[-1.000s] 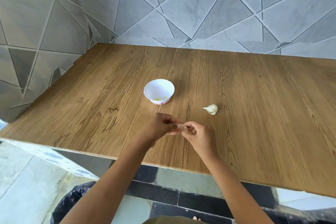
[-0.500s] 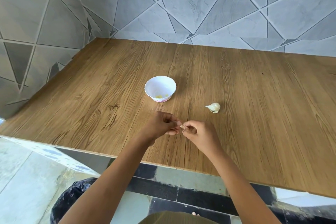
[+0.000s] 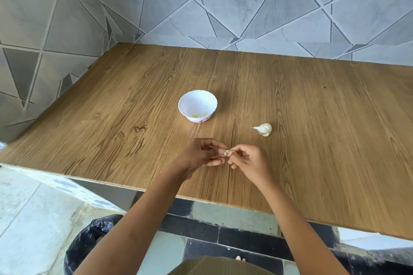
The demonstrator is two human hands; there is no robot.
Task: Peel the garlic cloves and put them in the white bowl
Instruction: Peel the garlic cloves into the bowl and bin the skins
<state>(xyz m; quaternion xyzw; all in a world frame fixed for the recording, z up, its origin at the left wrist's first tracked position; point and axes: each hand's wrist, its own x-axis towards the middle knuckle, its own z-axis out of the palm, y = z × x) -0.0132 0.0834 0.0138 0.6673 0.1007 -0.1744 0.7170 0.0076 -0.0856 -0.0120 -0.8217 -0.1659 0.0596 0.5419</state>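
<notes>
Above the wooden table [image 3: 312, 140], left hand [image 3: 201, 155] and right hand [image 3: 248, 159] both pinch one small pale garlic clove [image 3: 226, 152] between curled fingertips, just short of the scalloped white bowl [image 3: 197, 105], with the remaining white garlic bulb [image 3: 264, 129] lying to its right

Wood-grain table [image 3: 312, 140]; glossy bowl [image 3: 185, 98]
</notes>
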